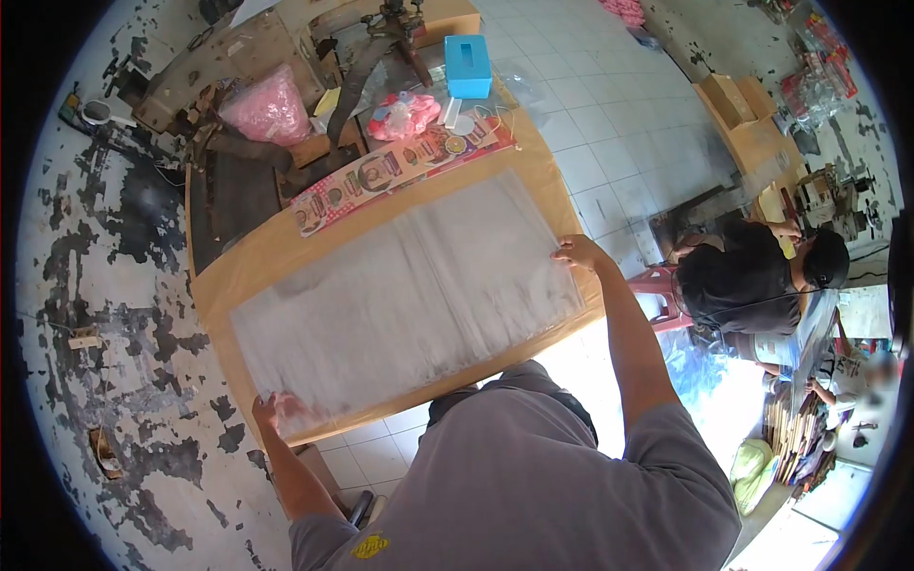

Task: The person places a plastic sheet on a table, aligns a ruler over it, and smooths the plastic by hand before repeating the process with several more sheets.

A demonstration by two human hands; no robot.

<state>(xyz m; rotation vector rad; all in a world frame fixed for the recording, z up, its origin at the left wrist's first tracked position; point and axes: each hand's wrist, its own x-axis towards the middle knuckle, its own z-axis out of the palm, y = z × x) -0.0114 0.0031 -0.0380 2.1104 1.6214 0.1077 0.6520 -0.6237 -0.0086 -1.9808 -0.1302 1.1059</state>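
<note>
A large, translucent grey-white plastic sheet (pixel 400 295) lies spread over the brown-covered table in front of me. At its lower left corner is my left hand (pixel 276 411), closed on the edge; its fingertips look hazy, partly behind the plastic. My right hand (pixel 576 253) pinches the sheet's right edge, with thumb and fingers together. Creases and darker smudges run across the middle of the plastic. Just beyond its far edge rests a long printed packaging strip (pixel 381 176) in red and pink.
At the table's back are a pink bag (pixel 267 107), a red-and-white plastic bundle (pixel 405 116), a blue box (pixel 467 67) and dark machine parts. A peeling wall (pixel 114 285) stands at left. To the right, a person in black (pixel 743 281) sits beside a red stool (pixel 659 290).
</note>
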